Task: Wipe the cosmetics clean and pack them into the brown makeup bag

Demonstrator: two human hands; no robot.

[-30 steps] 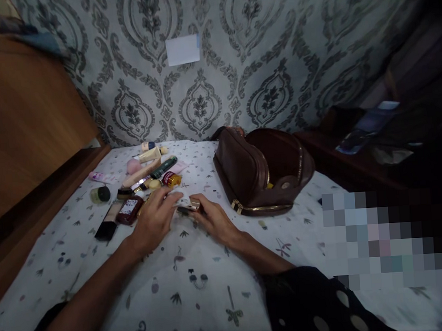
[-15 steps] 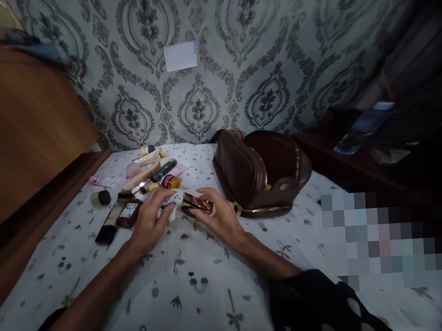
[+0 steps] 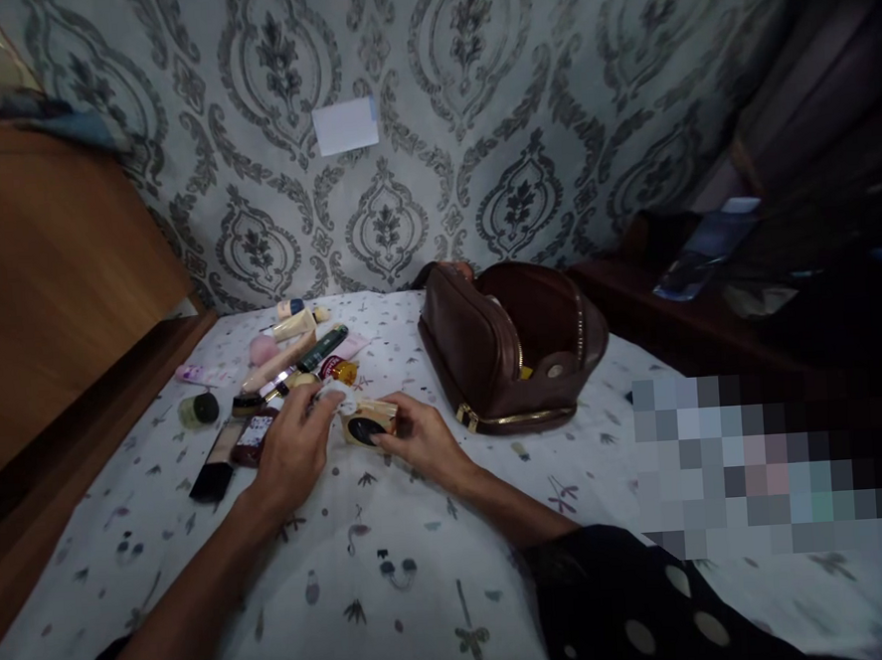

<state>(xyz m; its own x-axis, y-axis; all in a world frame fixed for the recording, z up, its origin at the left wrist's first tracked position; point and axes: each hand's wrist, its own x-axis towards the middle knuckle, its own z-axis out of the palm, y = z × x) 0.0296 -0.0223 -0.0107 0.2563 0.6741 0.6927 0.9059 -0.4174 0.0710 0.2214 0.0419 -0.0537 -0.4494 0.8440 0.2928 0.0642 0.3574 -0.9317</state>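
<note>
My right hand [image 3: 429, 440] grips a gold compact [image 3: 377, 411] with a black oval on its face, the thumb resting by the oval. In my left hand [image 3: 293, 447] is a crumpled white wipe [image 3: 334, 389], pinched against the compact's left side. A dark red bottle [image 3: 254, 441] with a printed label lies partly behind my left hand. Beside it are a beige tube with a black cap [image 3: 214, 468] and a small dark-lidded jar [image 3: 198, 413]. A brown leather bag [image 3: 472, 353] stands unzipped to the right of my right hand.
Several cosmetics lie behind my left hand, among them a pink sponge [image 3: 263, 350], a dark green tube [image 3: 323, 348] and a red-and-yellow container [image 3: 339, 368]. Wooden furniture [image 3: 50, 284] borders the left. A patterned wall [image 3: 433, 201] rises behind the patterned cloth [image 3: 398, 611].
My right hand has turned the compact so its face with the black oval now shows toward me. The wipe stays in my left hand beside it. The view has shifted slightly.
</note>
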